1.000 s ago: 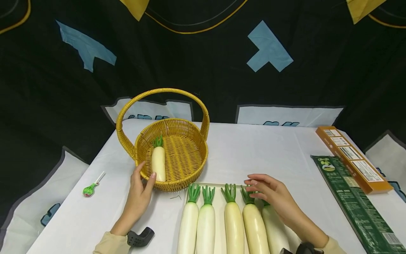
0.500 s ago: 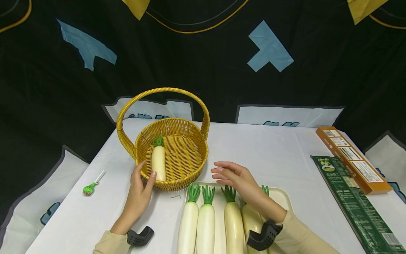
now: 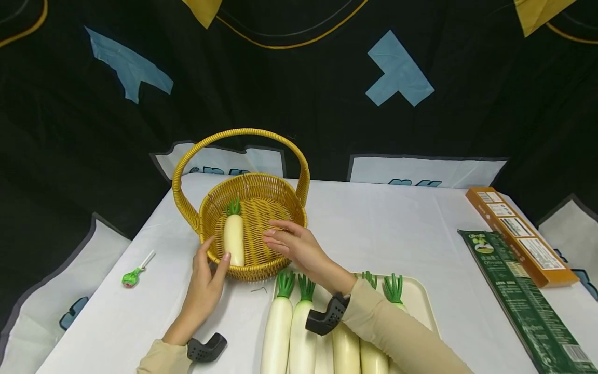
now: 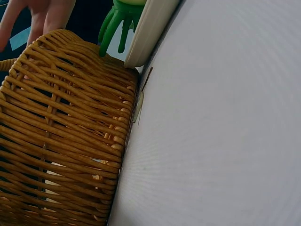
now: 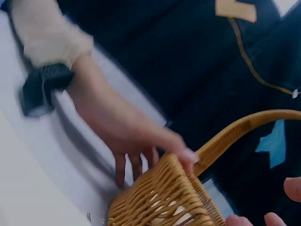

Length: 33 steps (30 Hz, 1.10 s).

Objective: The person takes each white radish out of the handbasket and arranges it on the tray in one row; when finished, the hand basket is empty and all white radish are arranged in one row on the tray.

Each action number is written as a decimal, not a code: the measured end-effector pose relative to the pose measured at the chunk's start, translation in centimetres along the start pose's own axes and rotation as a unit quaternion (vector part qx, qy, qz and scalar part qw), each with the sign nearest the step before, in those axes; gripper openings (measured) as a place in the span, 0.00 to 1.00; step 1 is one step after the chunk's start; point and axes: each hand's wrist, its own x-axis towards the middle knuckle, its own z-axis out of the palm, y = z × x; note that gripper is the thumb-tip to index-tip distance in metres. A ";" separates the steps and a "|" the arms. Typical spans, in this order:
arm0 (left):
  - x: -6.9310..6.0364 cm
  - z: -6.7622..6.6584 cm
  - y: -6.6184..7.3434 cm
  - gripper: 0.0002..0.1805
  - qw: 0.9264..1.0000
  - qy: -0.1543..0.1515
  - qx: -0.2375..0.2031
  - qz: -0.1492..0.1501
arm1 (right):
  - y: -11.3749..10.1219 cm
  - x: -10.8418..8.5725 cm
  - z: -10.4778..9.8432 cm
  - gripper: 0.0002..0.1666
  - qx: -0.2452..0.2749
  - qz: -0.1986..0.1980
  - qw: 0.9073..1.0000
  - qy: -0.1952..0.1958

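My left hand [image 3: 205,288] holds the near left rim of a yellow wicker basket [image 3: 271,270] with a tall arched handle, its thumb over the edge and its fingers along the outside. One white radish [image 3: 233,239] with green stalks lies inside, at the left. Over the basket's right rim, my right hand [image 3: 299,252] reaches with relaxed fingers and nothing in them; its fingers [image 4: 40,16] also appear beyond the wicker in the left wrist view. Several more white radishes [image 3: 276,332] lie in a cream tray [image 3: 418,296], partly hidden by the right forearm.
A green-wrapped lollipop [image 3: 133,278] lies left of the basket. On the right are a long green packet [image 3: 523,296] and an orange box [image 3: 520,234]. A tiny bent twig-like bit [image 3: 258,290] lies in front of the basket. A dark curtain [image 3: 327,104] hangs behind the table.
My right hand has swept left and slightly away from me, from above the tray's right-hand radishes to over the basket. The left hand and the basket have stayed put.
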 end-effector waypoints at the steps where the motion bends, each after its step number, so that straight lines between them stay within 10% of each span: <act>1: 0.0 0.0 0.0 0.32 1.000 0.000 0.000 -0.001 | 0.1 0.4 0.2 0.25 -0.003 -0.003 1.000 0.003; 17: 0.0 0.1 0.0 0.32 1.000 -0.001 0.003 -0.007 | 1.6 6.4 3.4 0.34 -0.134 0.068 0.986 0.067; 24: 0.1 0.2 0.1 0.32 1.000 -0.006 0.004 -0.005 | 2.0 6.8 3.4 0.42 -0.169 0.175 0.969 0.029; 33: -0.1 0.0 0.0 0.33 1.000 -0.008 0.008 -0.010 | 2.0 7.4 3.3 0.48 -0.120 0.214 0.969 -0.024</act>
